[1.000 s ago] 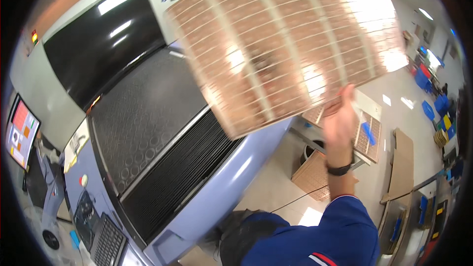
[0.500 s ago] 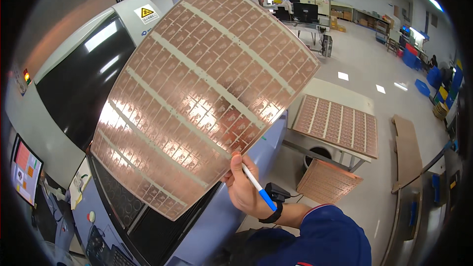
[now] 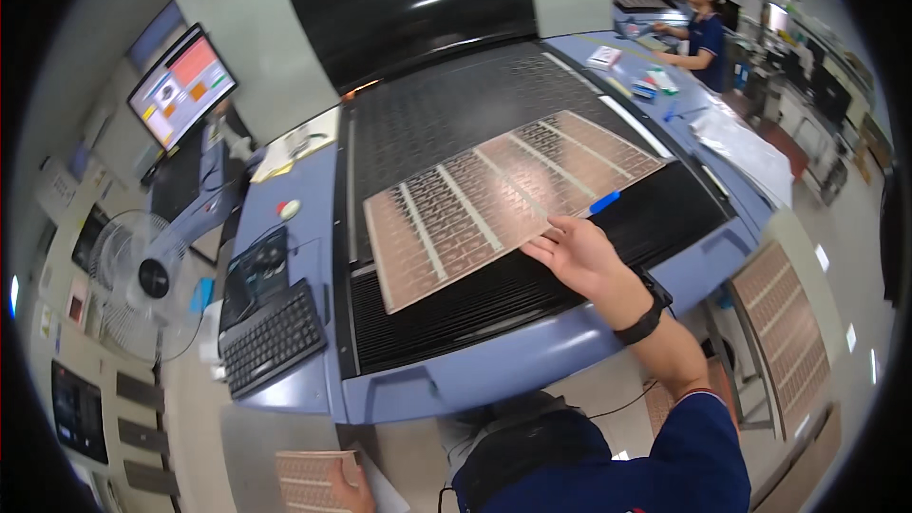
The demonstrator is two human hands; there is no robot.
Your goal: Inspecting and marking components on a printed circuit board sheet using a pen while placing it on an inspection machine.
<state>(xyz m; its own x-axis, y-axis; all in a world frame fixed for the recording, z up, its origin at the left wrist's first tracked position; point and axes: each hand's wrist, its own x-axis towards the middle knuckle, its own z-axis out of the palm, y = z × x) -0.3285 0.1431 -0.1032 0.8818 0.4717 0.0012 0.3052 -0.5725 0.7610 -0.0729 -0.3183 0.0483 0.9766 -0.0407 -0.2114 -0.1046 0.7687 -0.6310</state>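
Note:
A large copper-coloured panel (image 3: 503, 199) with rows of small printed cells lies flat on the dark ribbed bed (image 3: 446, 104) of a big blue-grey machine. My right hand (image 3: 579, 256) rests its fingertips on the panel's near right edge and has a blue pen (image 3: 604, 201) tucked between the fingers. A black band sits on that wrist. At the bottom edge, my left hand (image 3: 350, 492) grips a second copper panel (image 3: 309, 475) together with a white sheet, low beside my body.
A monitor (image 3: 182, 84), a black keyboard (image 3: 271, 337) and a dark tablet (image 3: 255, 271) stand at the machine's left. A fan (image 3: 142, 275) is further left. More copper panels (image 3: 788, 323) are stacked at the right. Another person (image 3: 703, 24) works at the far end.
The big panel, held up in the air in front of me before, has come down and now lies flat on the machine bed. My right hand stays at its edge.

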